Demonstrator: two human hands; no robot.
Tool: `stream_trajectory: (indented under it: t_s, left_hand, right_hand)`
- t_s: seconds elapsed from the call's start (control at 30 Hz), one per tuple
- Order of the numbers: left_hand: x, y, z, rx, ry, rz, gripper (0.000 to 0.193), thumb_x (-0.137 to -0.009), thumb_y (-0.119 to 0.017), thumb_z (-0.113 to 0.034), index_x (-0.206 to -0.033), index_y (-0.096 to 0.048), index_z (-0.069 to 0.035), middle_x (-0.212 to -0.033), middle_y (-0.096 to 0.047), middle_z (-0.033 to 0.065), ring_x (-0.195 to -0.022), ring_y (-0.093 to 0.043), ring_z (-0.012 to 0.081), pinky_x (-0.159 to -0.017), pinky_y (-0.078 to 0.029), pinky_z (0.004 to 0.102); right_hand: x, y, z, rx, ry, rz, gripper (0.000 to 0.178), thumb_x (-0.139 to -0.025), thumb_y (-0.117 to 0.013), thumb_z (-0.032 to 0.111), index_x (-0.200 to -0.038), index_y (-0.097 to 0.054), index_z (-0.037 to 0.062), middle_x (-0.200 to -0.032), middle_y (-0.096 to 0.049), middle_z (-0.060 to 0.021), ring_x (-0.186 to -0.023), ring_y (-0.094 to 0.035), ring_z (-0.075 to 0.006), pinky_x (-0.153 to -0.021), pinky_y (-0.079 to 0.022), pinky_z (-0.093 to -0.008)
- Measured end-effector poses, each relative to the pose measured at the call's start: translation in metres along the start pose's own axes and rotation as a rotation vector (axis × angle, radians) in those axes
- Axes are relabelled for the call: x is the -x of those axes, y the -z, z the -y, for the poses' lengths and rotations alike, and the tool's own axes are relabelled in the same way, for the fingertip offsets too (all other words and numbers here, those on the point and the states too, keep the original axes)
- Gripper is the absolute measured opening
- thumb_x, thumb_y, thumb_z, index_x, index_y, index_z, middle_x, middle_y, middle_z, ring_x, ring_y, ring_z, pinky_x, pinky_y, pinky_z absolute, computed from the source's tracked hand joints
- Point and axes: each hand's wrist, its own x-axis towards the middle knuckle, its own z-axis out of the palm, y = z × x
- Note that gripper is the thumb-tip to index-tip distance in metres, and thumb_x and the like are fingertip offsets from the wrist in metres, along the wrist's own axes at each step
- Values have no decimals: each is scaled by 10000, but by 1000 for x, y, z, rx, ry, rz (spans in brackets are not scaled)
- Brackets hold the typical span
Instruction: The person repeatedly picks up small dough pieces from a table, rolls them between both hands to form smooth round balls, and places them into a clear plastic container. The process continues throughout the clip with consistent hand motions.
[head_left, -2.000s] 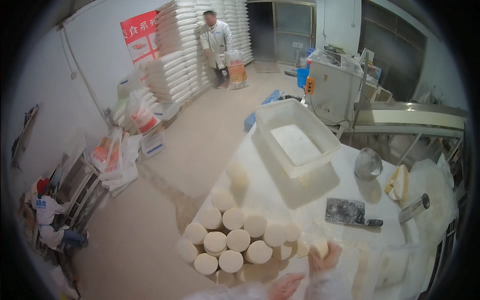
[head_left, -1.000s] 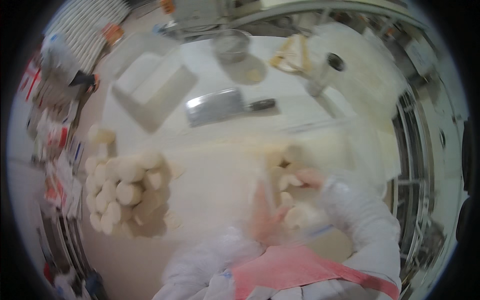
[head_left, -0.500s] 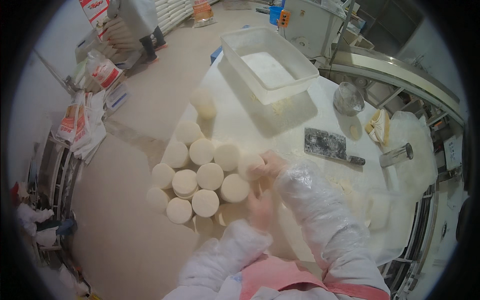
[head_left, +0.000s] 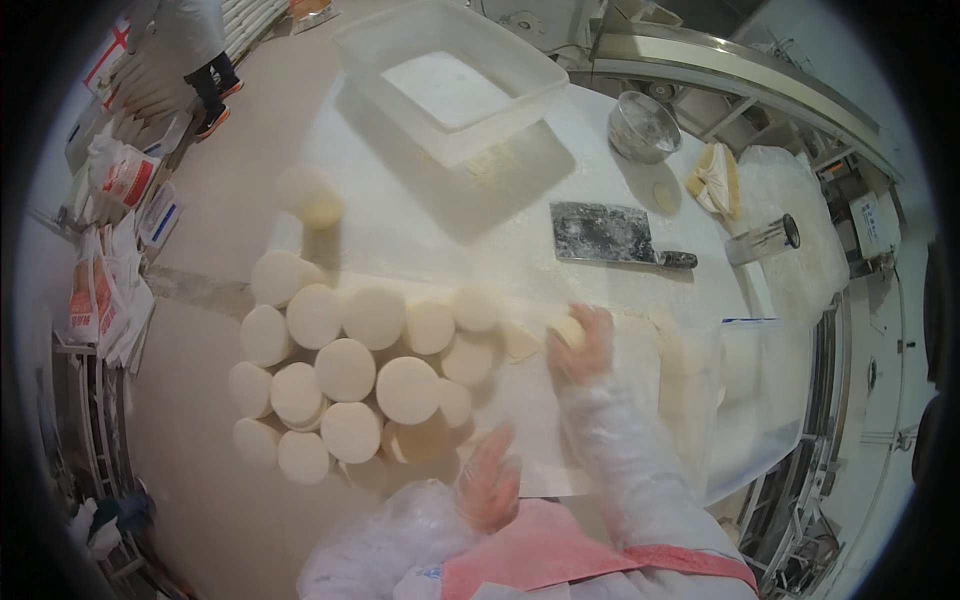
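Many stacks of round, pale dough wrappers [head_left: 346,370] stand close together at the left edge of the white table [head_left: 420,250]. My right hand [head_left: 585,350], in a clear glove, is right of the stacks. Its fingers curl around a small pale dough piece [head_left: 568,331], slightly blurred. A flat scrap of dough [head_left: 519,341] lies between that hand and the stacks. My left hand [head_left: 490,480], also gloved, is held near the pink apron, its fingers stretched out and nothing in them. A floury cleaver [head_left: 605,232] lies beyond my right hand.
A large white plastic tub [head_left: 540,85] stands at the far side. To the right are a metal bowl [head_left: 645,128], a folded cloth [head_left: 715,180], a clear cylinder [head_left: 763,241] and a clear plastic container [head_left: 765,400]. A person [head_left: 190,50] stands far left by stacked sacks.
My right hand has left the stack it touched and moved right, now around a small dough piece. My left hand has drawn back toward the apron. The whole view has shifted.
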Motion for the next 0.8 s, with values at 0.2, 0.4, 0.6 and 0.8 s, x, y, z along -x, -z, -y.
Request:
stream_trajectory:
  t_s: [0.2, 0.4, 0.6, 0.8]
  left_hand:
    - [-1, -18, 5, -30, 100, 136, 433, -814, -546, -38, -1245, -499, -37, -1167, -560, 138, -1055, -550, 250, -908, -427, 333]
    - [-48, -92, -23, 1069, 694, -92, 473, -942, -431, -176, -1373, -304, -27, -1286, -460, 71, -1116, -481, 183, -916, -410, 324]
    - [-39, -171, -115, 649, -188, 366, 640, -887, -476, -103, -1435, -157, -16, -1395, -327, 162, -1270, -349, 256, -1054, -269, 368]
    - [-4, -272, -106, 98, -96, 286, 683, -875, -551, -116, -1416, -160, 31, -1405, -282, 172, -1270, -324, 273, -1059, -250, 360]
  right_hand:
    - [23, -5, -14, -222, -73, -107, 573, -663, -781, 202, -1164, -546, 51, -992, -522, -126, -929, -538, -286, -777, -469, -353]
    - [91, 112, -12, -822, -483, 298, 754, -666, -783, 136, -1320, -419, 46, -1198, -485, -119, -1077, -512, -215, -889, -454, -322]
    - [80, 295, -121, -1466, -574, 314, 846, -741, -731, 90, -1417, -223, 67, -1291, -463, -129, -1148, -498, -228, -939, -457, -359]
    - [70, 347, -289, -586, -976, 900, 795, -722, -761, 110, -1375, -309, 75, -1154, -565, -128, -1054, -555, -214, -864, -483, -353]
